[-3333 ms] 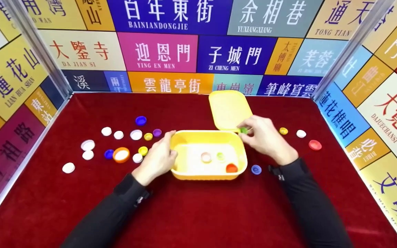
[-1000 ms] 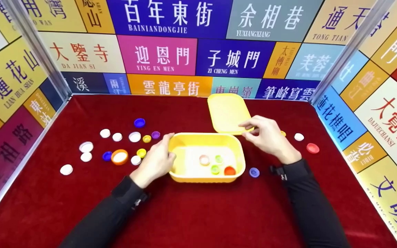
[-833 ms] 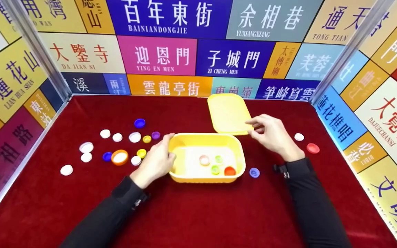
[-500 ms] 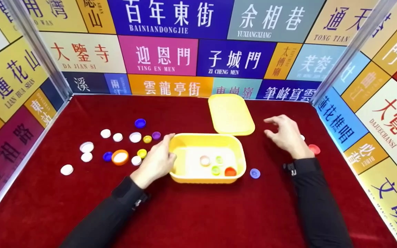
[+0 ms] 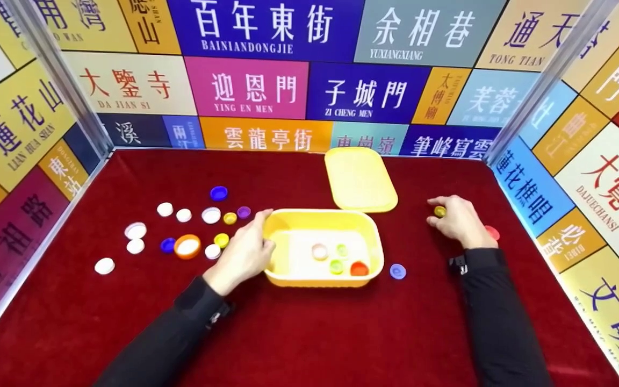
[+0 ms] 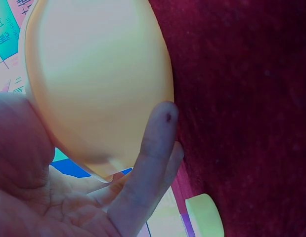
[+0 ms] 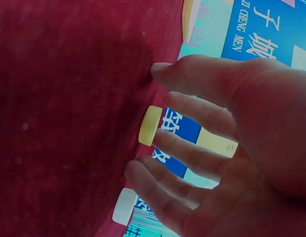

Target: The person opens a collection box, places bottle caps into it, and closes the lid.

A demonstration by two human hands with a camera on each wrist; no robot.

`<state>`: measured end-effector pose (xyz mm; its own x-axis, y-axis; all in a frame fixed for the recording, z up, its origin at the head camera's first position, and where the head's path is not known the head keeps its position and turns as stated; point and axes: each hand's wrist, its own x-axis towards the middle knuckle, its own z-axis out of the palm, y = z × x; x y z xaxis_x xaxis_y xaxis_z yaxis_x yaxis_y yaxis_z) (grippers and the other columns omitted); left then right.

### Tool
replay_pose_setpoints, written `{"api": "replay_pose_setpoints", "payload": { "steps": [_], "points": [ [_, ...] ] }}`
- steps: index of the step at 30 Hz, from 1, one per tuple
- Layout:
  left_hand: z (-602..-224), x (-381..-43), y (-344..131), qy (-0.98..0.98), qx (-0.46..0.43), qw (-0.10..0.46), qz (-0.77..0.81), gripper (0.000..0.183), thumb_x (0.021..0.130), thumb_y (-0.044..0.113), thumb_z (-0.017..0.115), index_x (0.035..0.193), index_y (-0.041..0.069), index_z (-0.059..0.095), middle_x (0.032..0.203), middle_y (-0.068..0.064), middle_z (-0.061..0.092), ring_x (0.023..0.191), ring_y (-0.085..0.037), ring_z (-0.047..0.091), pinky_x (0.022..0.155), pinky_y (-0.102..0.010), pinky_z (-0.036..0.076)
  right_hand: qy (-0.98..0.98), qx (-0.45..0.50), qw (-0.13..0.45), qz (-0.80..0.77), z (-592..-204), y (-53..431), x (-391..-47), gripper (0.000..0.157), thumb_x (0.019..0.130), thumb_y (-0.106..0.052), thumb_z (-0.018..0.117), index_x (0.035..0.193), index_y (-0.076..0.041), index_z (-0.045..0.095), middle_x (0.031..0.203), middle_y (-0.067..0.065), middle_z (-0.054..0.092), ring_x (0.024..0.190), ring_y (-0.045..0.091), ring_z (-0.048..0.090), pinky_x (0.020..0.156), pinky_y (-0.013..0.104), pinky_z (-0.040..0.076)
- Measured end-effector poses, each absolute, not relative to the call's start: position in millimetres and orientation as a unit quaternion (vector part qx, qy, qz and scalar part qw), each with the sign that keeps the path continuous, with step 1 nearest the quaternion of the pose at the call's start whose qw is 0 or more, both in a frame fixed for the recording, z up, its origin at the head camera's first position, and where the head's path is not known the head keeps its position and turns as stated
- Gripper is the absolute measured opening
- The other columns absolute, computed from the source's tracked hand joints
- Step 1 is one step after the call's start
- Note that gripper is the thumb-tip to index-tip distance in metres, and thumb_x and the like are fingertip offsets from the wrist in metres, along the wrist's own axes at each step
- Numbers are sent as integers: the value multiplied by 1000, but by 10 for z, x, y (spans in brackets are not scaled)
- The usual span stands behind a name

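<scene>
My left hand (image 5: 242,252) holds the left end of a yellow plastic box (image 5: 323,281), with fingers against its outer end wall (image 6: 103,89). Inside the box lie a red cap (image 5: 359,268), a pale pink cap (image 5: 319,251) and two green caps (image 5: 336,266). On the right, my right hand (image 5: 460,217) reaches down over a yellow bottle cap (image 5: 439,211). In the right wrist view the fingers are spread around that yellow cap (image 7: 150,126), one fingertip right at its edge. A white cap (image 7: 124,206) stands beyond the lower fingers.
A yellow lid (image 5: 361,180) lies behind the box. A blue cap (image 5: 397,271) sits right of the box and a red cap (image 5: 492,233) shows behind my right wrist. Several white, blue, yellow and purple caps and an orange-rimmed one (image 5: 187,246) are scattered left.
The green cap that was in my right hand now lies in the box. That hand has moved right, from beside the lid to the yellow cap. My left hand stays on the box.
</scene>
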<state>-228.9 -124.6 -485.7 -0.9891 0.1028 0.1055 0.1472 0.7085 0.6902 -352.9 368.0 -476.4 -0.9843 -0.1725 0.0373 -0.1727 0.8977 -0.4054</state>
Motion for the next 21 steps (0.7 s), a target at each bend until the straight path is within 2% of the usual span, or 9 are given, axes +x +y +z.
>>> {"api": "replay_pose_setpoints", "payload": {
  "steps": [5, 8, 11, 16, 21],
  "points": [
    [-4867, -2285, -1250, -924, -65, 29, -375, 68, 109, 5, 67, 174, 4, 46, 164, -24, 68, 130, -40, 76, 117, -57, 63, -973, 93, 14, 210, -4780, 3679, -3538, 38, 103, -10, 81, 139, 2, 81, 135, 33, 78, 119, 50, 64, 107, 63, 52],
    [-4876, -2286, -1247, -924, -65, 29, -375, 68, 109, 5, 67, 174, 4, 46, 165, -24, 67, 131, -40, 76, 118, -56, 63, -972, 95, 26, 212, -4788, 3685, -3536, 28, 102, -4, 77, 128, 0, 86, 129, 31, 82, 114, 47, 65, 102, 58, 52],
    [-4882, -2283, -1242, -924, -69, 33, -374, 68, 108, 4, 67, 173, 4, 47, 162, -25, 69, 129, -41, 77, 116, -56, 64, -972, 96, 35, 213, -4795, 3692, -3527, 26, 100, -1, 75, 121, -2, 89, 123, 28, 85, 109, 45, 67, 98, 55, 54],
    [-4879, -2279, -1242, -924, -76, 46, -372, 66, 106, 2, 66, 170, 1, 49, 152, -28, 74, 122, -42, 79, 112, -57, 65, -970, 105, 50, 213, -4792, 3673, -3527, 24, 98, -1, 76, 117, -3, 91, 114, 23, 87, 103, 41, 71, 94, 51, 55],
    [-4869, -2295, -1250, -924, -80, 50, -371, 65, 107, 3, 66, 170, 1, 49, 155, -28, 73, 124, -43, 79, 113, -57, 65, -969, 101, 46, 220, -4745, 3616, -3528, 24, 100, -2, 76, 119, -3, 90, 116, 23, 87, 101, 39, 69, 93, 46, 53]
  ]
}}
